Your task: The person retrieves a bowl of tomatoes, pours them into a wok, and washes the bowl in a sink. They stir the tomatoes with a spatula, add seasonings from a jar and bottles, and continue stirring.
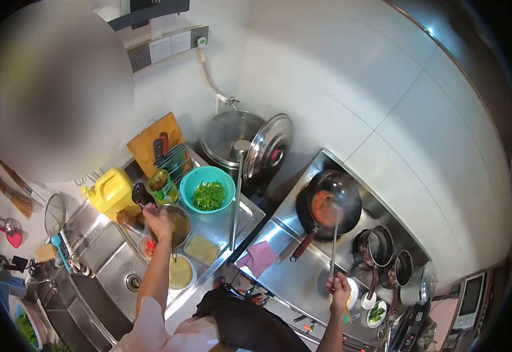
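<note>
My right hand (339,288) is closed round the end of a long-handled metal wok tool (334,255). Its far end dips into a black wok (348,190), where steam blurs the tool's head. Red-orange sauce (325,206) coats the wok's bottom. On the left, my left hand (158,222) reaches over the counter, fingers right at a dark bottle (142,195); their grip cannot be made out. Beside that hand stands a metal bowl of brown liquid (179,226). Close to the wrist are a small dish of chopped red pieces (148,246) and a bowl of yellowish liquid (181,273).
A turquoise bowl of chopped greens (221,200), a yellow jug (111,192) and a cutting board (154,139) stand behind. A stockpot (219,132) with a leaning lid (267,146) fills the corner. Several saucepans (378,243) line the stove's right; a sink (106,267) lies left.
</note>
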A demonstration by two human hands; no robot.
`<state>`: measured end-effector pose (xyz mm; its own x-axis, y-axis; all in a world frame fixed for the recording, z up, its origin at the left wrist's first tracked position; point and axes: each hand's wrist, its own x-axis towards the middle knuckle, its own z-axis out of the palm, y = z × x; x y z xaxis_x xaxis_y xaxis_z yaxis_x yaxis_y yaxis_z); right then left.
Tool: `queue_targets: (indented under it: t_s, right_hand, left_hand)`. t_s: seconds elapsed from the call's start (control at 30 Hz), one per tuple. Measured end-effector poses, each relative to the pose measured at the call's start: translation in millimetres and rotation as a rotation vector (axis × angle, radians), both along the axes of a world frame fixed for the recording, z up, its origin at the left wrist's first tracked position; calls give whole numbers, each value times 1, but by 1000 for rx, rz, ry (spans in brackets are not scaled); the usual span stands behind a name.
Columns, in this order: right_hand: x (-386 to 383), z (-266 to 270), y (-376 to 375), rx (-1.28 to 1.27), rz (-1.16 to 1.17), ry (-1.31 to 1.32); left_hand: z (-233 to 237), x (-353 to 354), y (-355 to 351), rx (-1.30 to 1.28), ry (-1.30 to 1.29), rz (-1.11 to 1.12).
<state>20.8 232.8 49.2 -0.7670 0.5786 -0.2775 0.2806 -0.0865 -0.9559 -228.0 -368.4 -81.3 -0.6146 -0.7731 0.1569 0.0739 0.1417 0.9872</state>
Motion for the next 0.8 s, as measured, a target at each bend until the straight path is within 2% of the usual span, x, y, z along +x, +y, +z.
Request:
queue_targets:
  t_s: [0.1, 0.13, 0.23, 0.27, 0.37, 0.4, 0.5, 0.57, 0.6, 0.63, 0.67, 0.7, 0.73, 0.77, 0.8]
  right_hand:
    - [-4, -4, -2, 3, -19, -18]
    - [-10, -2, -7, -26, -28, 6]
    - [-28, 6, -18, 3, 51, 22]
    - [-33, 8, -21, 15, 81, 45]
    - [-46, 18, -38, 44, 188, 64]
    - [-49, 24, -47, 55, 240, 53]
    - [-65, 30, -82, 102, 461, 15]
    - [-85, 31, -115, 131, 593, 83]
    - [-97, 28, -131, 126, 628, 148]
    - [-109, 49, -152, 151, 652, 132]
    - [-120, 42, -165, 241, 642, 250]
    - [-127, 63, -186, 331, 632, 339]
    - [-128, 101, -202, 268, 607, 247]
    - [-138, 81, -206, 452, 539, 379]
    - [-138, 82, -207, 463, 514, 364]
  left_hand:
    - [52, -26, 18, -302, -181, -24]
    - [41, -39, 11, -256, -224, -1]
    - [59, -46, 6, -260, -263, -78]
    - [65, -43, 9, -349, -189, -59]
    - [102, -21, 13, -410, -92, -251]
    - [115, -16, 15, -480, 27, -255]
    - [158, -18, 30, -251, 202, -185]
    - [206, -13, 65, 166, 333, -257]
    - [221, -12, 83, 402, 390, -321]
    - [227, -9, 104, 643, 437, -386]
    - [224, -6, 127, 749, 437, -417]
    - [227, 3, 150, 893, 339, -493]
    - [221, 7, 172, 999, 292, -556]
    - [213, 12, 192, 1106, 235, -617]
    - [212, 19, 212, 1159, 185, -668]
